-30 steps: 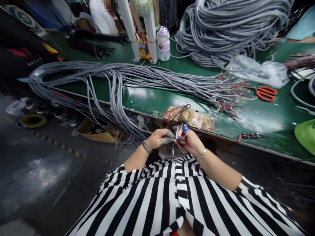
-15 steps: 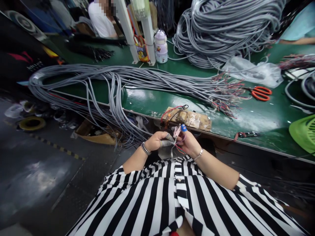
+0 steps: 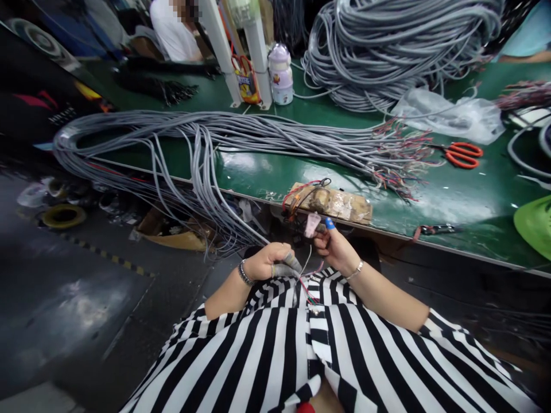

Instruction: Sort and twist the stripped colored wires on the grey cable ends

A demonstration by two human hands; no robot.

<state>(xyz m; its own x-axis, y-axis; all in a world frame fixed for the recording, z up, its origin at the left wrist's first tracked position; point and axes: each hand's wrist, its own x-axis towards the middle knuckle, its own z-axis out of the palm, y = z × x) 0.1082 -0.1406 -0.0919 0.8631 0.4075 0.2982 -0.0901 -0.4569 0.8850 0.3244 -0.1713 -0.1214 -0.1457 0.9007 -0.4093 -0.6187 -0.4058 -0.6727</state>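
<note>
My left hand (image 3: pixel 275 261), with grey coverings on its fingertips, pinches the end of a grey cable (image 3: pixel 247 225). Thin coloured wires (image 3: pixel 306 291), among them red, green and white, fan out from this end over the striped shirt. My right hand (image 3: pixel 336 249) has a blue covering on the thumb. Its bent fingers grip a small pale pink piece (image 3: pixel 312 225) whose exact kind I cannot make out. A white wire and a purple wire curve between the two hands. Just beyond my right hand, a taped wooden block (image 3: pixel 348 206) lies on the bench edge.
A bundle of grey cables (image 3: pixel 275 135) with stripped ends crosses the green bench (image 3: pixel 253 175). Orange-handled scissors (image 3: pixel 462 155) lie to its right. Behind are a big cable coil (image 3: pixel 400 51), a lilac bottle (image 3: pixel 281 77) and a plastic bag (image 3: pixel 451 117). A person in white sits at the back left.
My hands have moved apart: the left lower and towards my body with the wires, the right slightly outward with the pale pink piece. The wires now hang lower, over my shirt.
</note>
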